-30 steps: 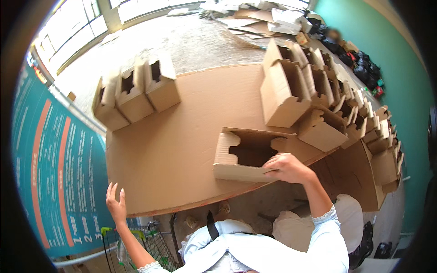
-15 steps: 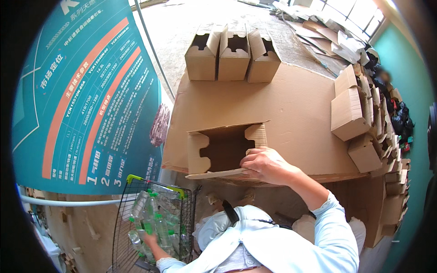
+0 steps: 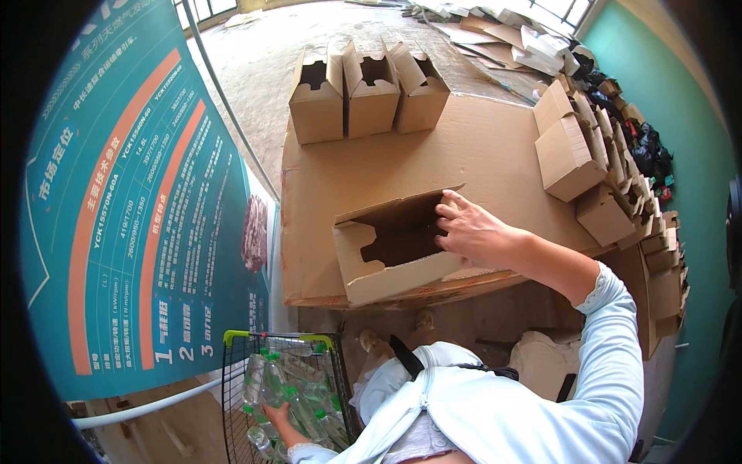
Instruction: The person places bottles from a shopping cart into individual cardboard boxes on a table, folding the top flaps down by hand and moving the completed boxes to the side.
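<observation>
An open cardboard box [image 3: 398, 275] stands at the near edge of the cardboard-covered work surface, turned at an angle, with nothing visible in its dark inside. My right hand [image 3: 478, 233] is at its right end, fingers curled over the end flap and into the opening. Down to the left, my left hand [image 3: 278, 417] reaches into a black wire shopping cart [image 3: 337, 379] with green corner trim. Clear plastic bottles [image 3: 305, 411] with green caps fill it, and the fingers close round one of them, partly hidden by the others.
Three open cardboard boxes [image 3: 369, 108] stand in a row at the far left of the surface [image 3: 495, 155]. More boxes [image 3: 570, 166] are stacked along the right edge. A tall teal banner [image 3: 147, 232] rises at the left. Flattened cardboard [image 3: 487, 31] lies on the floor behind.
The near box has turned, its right end swinging away from me. My right hand has shifted from its front edge to the right end flap. My left hand stays among the bottles; the view has shifted.
</observation>
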`<state>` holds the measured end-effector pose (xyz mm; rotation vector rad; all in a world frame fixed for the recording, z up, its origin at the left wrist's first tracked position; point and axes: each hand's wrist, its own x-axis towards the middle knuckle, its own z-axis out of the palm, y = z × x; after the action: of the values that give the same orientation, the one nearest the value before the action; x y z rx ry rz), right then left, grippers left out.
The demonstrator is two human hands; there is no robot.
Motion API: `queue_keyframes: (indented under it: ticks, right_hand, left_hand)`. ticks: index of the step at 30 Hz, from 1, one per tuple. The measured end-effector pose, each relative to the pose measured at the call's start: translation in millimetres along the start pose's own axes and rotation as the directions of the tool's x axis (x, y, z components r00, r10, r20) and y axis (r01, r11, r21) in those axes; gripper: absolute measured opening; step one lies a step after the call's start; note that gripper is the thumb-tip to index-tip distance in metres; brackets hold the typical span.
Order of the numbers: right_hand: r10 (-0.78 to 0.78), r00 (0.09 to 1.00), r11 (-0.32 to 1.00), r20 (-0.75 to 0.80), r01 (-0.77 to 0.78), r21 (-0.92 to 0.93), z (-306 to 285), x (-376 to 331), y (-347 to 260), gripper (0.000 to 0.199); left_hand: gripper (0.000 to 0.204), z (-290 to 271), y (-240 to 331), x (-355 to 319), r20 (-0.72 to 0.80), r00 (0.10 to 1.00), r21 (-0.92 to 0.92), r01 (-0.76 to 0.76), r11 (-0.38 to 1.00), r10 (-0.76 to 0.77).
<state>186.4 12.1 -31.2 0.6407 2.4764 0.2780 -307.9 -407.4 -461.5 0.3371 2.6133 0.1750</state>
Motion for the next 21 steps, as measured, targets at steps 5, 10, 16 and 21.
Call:
queue_keyframes:
  ticks: [5, 10, 16, 21]
  right_hand:
    - [-0.062, 0.998, 0.993, 0.029, 0.059, 0.103, -5, 2, 5, 0.022]
    - [-0.111, 0.986, 0.967, -0.126, 0.136, 0.215, 18, 1, 12, 0.024]
    - [-0.155, 0.983, 0.947, -0.093, 0.175, 0.269, 9, -6, 5, 0.03]
    - [-0.114, 0.968, 0.886, -0.222, 0.2, 0.419, 32, -17, 4, 0.024]
  left_hand:
    - [0.088, -44, -8, -13, -0.277, 0.958, -0.199, -0.129, 0.972, 0.071]
    - [0.072, -161, 55, -51, -0.728, 0.624, -0.154, -0.554, 0.818, 0.285]
    - [0.073, -295, 258, -166, -0.824, 0.499, -0.533, -0.843, -0.067, 0.27]
    - [0.078, -290, 437, -279, -0.704, 0.111, -0.545, -0.717, -0.434, 0.702]
